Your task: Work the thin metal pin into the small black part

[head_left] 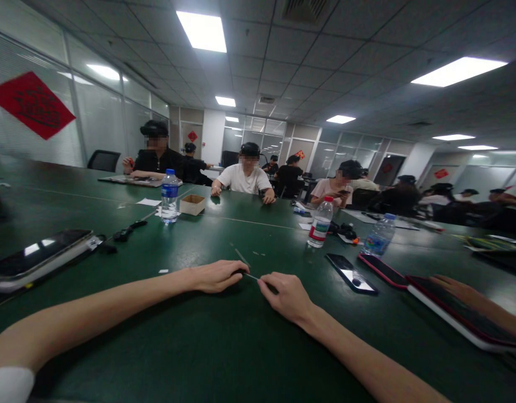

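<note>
Item: thin pale strip (pixel 252 276), just above green tabletop (pixel 241 352), bridging left hand (pixel 216 276) and right hand (pixel 285 295); ends pinched in fingers (pixel 235 272) pressed together on both sides. Label on water bottle (pixel 320 223) beyond: unreadable.

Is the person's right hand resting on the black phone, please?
No, the right hand pinches a thin strip held with the left hand, while the black phone lies apart from it.

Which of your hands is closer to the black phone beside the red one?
Right. The right hand lies just left of the black phone; the left hand is farther left, beyond the right one. Both pinch a thin strip.
</note>
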Tool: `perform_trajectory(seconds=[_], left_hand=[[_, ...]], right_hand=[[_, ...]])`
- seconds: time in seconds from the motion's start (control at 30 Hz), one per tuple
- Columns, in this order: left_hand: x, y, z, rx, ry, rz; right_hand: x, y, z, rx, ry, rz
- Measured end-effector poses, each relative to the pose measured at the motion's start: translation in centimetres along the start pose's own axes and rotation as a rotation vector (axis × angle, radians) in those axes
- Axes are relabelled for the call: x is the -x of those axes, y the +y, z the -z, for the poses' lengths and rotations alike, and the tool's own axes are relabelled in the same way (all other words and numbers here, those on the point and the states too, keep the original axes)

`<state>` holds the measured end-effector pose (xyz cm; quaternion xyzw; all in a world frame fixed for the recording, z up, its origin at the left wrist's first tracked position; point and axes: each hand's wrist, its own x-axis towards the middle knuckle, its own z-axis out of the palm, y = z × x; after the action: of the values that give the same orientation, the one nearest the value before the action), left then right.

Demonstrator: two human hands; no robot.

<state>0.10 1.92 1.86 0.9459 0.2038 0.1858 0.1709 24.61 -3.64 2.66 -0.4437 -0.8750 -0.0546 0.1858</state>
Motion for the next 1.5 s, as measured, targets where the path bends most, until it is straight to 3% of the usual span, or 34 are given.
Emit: perform_trajectory(seconds=[0.2,0.43,0.6,1.27,1.5], left_hand=[[-0.1,-0.3,-0.3,-0.046,0.037,0.012],[-1.0,-0.5,-1.7,-0.293,0.120,0.200],[-1.2,0.2,-1.5,-0.389,0.054,0.246],[-0.8,0.7,-0.6,-0.340,-0.081,0.103],[-0.7,0.8,-0.4,-0.329,-0.087,0.078]], right_hand=[[-0.2,-0.3,0.0,0.039,-0.007,-0.030],[-0.9,-2.3,-0.2,0.020,-0.070,-0.222],[-1.1,-2.5,-0.5,-0.060,-0.073,-0.261],[-0.2,1.0,0.1,-0.067,-0.081,0.080],[-0.3,1.1,0.5,-0.075,-0.101,0.097]])
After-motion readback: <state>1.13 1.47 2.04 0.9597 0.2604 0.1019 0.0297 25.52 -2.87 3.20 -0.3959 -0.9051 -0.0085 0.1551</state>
